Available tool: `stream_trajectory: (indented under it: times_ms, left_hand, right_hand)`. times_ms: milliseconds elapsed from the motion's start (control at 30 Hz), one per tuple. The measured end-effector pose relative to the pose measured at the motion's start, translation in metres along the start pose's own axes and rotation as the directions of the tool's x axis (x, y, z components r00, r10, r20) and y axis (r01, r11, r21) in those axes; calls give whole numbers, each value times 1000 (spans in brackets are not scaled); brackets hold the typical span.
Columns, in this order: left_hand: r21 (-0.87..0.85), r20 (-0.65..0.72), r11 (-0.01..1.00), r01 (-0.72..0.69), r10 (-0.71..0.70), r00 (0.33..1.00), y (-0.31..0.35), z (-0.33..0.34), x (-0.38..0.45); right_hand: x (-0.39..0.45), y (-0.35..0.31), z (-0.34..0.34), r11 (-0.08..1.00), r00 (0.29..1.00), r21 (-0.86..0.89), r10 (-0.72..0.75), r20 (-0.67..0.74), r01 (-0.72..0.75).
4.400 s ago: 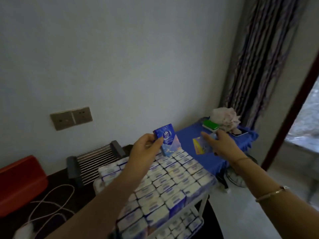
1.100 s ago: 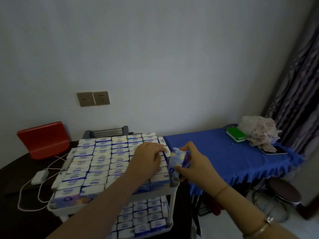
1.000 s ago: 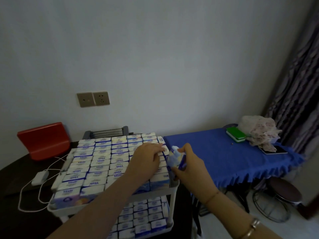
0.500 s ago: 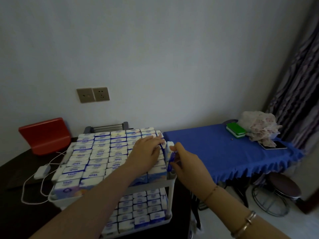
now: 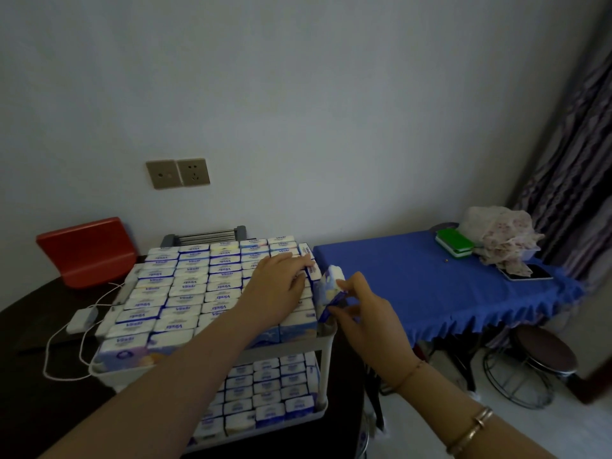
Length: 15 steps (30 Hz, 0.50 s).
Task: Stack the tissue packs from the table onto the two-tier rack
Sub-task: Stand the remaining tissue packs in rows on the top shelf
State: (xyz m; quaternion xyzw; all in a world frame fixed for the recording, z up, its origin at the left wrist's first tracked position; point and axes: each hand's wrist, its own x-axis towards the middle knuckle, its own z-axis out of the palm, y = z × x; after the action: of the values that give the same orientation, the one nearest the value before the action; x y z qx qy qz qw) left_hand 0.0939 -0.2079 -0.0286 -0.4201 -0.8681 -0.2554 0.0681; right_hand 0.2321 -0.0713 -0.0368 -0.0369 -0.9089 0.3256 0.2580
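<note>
At the rack's (image 5: 326, 339) right edge, 1 tissue pack (image 5: 328, 288) is pinched upright by the right hand (image 5: 362, 313), thumb and fingers curled round it, pressed against the outer side of the packed rows. The left hand (image 5: 276, 289) is laid flat on the top-tier packs (image 5: 185, 293), fingers spread, tips at the pack's 9 o'clock. Both tiers are seen filled. At the rack's 3 o'clock, the blue-clothed bench (image 5: 430, 286) is set, with a green box (image 5: 453, 242) on it.
</note>
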Motion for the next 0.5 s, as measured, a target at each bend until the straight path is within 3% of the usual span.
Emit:
stream_trajectory:
  times_ms: [200,367,500]
  left_hand:
    - [36,18,999,41,-41,999,-3,3,3]
    - [66,36,995,68,-71,997,2,1,5]
    - [81,35,995,66,-69,997,5,-2,2]
  right_hand:
    - [4,3,3,999,999,-29,40,-18,-40]
    - [12,-3,-1,960,984,-230,-137,118,161]
    - [20,-5,-4,944,975,-279,-126,183,174]
